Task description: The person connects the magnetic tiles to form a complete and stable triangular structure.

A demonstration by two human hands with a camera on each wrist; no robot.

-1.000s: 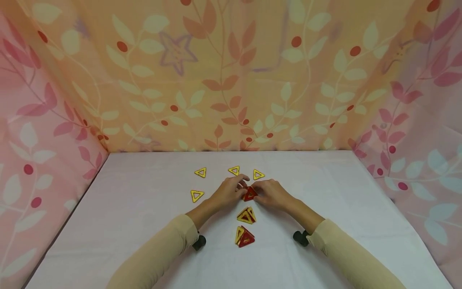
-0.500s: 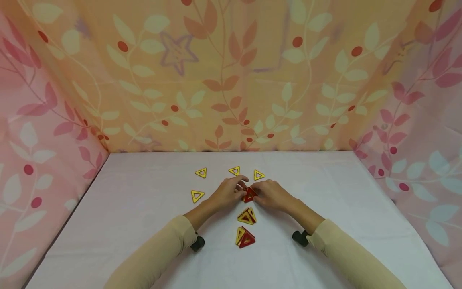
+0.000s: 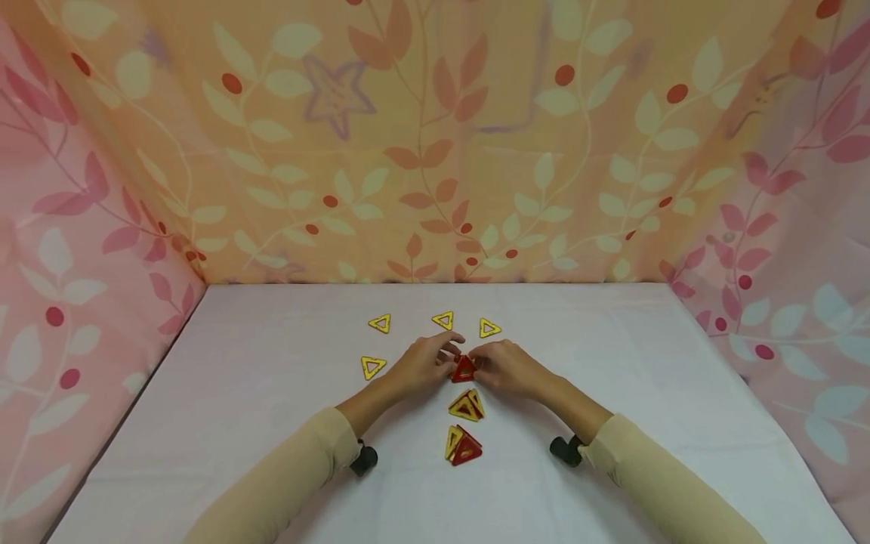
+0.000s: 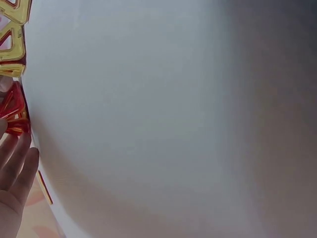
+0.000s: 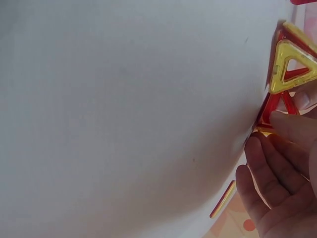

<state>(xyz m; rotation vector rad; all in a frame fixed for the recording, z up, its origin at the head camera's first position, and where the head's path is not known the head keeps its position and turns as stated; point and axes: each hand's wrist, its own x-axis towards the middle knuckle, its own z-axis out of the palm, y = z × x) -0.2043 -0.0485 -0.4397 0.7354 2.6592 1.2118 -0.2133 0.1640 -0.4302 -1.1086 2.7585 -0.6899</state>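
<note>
At mid-table in the head view, both hands meet at a small pyramid (image 3: 464, 370) of red and yellow triangular magnetic tiles. From its left side, the left hand (image 3: 424, 364) holds it with thumb and fingertips. The right hand (image 3: 508, 368) pinches the opposite side; in the right wrist view its thumb lies on a red tile (image 5: 270, 110) and its fingers bend behind. The left wrist view shows the red face (image 4: 14, 101) between the left thumb and fingers. Part of the pyramid's back is hidden by the hands.
Two finished-looking tile pyramids stand nearer the body, one with a yellow front (image 3: 465, 408), one with a red front (image 3: 466, 449). Loose yellow triangles lie beyond, such as the far-left tile (image 3: 381, 323), the left tile (image 3: 371, 368) and the right tile (image 3: 488, 328). Patterned curtains enclose the white table (image 3: 272, 423).
The held pyramid has turned a little and shifted slightly left, so its red face points more toward the body. Both hands moved slightly left with it.
</note>
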